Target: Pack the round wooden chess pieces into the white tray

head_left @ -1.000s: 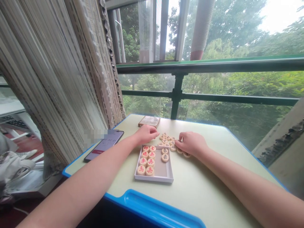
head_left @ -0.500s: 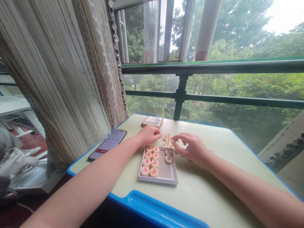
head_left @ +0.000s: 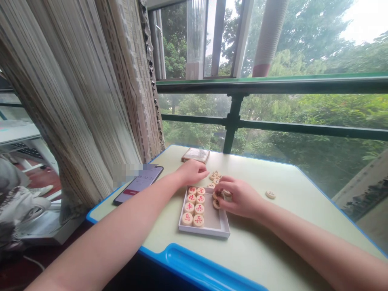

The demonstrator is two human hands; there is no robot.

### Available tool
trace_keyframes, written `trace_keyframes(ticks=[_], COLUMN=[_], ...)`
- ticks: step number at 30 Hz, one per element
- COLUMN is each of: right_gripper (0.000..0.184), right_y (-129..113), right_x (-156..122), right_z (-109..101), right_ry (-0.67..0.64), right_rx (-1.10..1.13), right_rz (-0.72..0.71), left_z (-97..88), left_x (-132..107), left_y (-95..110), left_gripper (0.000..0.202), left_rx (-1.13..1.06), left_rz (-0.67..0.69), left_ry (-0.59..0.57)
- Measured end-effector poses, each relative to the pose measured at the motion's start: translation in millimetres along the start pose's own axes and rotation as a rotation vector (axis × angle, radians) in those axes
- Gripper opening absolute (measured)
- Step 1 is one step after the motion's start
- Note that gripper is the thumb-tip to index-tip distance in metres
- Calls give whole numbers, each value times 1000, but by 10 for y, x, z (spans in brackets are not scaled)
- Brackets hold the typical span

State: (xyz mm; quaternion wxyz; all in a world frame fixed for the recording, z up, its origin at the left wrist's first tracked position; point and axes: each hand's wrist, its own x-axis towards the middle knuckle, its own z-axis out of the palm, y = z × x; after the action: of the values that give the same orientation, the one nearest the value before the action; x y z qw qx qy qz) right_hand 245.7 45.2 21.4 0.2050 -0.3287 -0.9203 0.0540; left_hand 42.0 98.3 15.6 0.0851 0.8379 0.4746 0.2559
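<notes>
An open white box (head_left: pixel 203 231) on the table holds two columns of red-marked xiangqi pieces (head_left: pixel 198 209) along its left side. At the box's right side, my right hand (head_left: pixel 238 198) has its fingers curled round a dark-marked xiangqi piece (head_left: pixel 216 204), partly covering it and the one behind. More loose pieces (head_left: pixel 214 175) lie past the box's far edge, close to both hands. My left hand (head_left: pixel 194 171) rests beyond the box's far left corner, fingers curled together; anything inside them is hidden.
One piece (head_left: pixel 270 194) lies alone on the table to the right. A flat box lid (head_left: pixel 195 154) sits at the back. A phone showing a timer (head_left: pixel 139 186) lies on the left. A blue trough (head_left: pixel 206 266) runs along the table's front edge, and a curtain hangs at left.
My right hand has moved left and down from beside the loose pieces to the box's right column, its fingers closing there. My left hand stays put.
</notes>
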Motion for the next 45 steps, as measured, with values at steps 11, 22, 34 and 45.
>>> trace_keyframes(ticks=[11,22,34,45], right_gripper=[16,18,20,20], right_y=[21,43,42,46], right_x=[9,-2,-11,-5], right_z=[26,32,11,1], right_ry=[-5,-1,17,-9], right_rx=[-19,-28,42,50], right_rz=[25,14,-15,6], left_z=[-23,-14,-27,-18], left_x=[-3,2,1,0], left_y=[17,-11,0,-22], left_gripper=[28,31,29,30], left_rx=[30,107,93,120], left_rz=[-4,24,16,55], left_ry=[-15,-25,-27,-19])
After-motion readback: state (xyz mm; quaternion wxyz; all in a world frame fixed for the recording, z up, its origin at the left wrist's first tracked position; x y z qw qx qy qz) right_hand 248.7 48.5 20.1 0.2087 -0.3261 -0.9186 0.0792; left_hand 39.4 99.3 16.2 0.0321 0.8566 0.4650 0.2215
